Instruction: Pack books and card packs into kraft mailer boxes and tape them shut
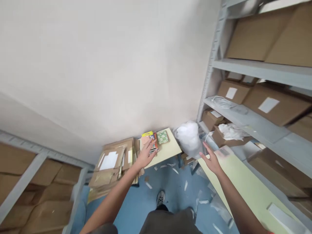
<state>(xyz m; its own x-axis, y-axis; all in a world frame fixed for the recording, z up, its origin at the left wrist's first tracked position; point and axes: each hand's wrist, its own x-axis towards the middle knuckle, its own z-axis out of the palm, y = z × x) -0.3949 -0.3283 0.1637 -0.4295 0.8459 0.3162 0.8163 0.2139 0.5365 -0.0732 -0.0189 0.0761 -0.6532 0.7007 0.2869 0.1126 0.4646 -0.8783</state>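
My left hand (pixel 146 153) is held out with its fingers spread, in front of a small stack of colourful boxes or booklets (pixel 153 143) on the far table (pixel 169 149); whether it touches them I cannot tell. Beside that stack lies a green-and-white patterned square item (pixel 162 137). Over the edge of the right-hand table (pixel 240 182), my right hand (pixel 211 160) is open with fingers apart and holds nothing. A bulky white plastic bag (pixel 188 138) sits just beyond it, between the two tables.
Flattened cardboard (pixel 112 162) leans left of the far table. Metal shelves (pixel 263 71) with cardboard boxes (pixel 268 104) rise on the right, and another box-filled rack (pixel 46 175) stands at left. Paper scraps (pixel 186 186) litter the blue floor (pixel 170 182).
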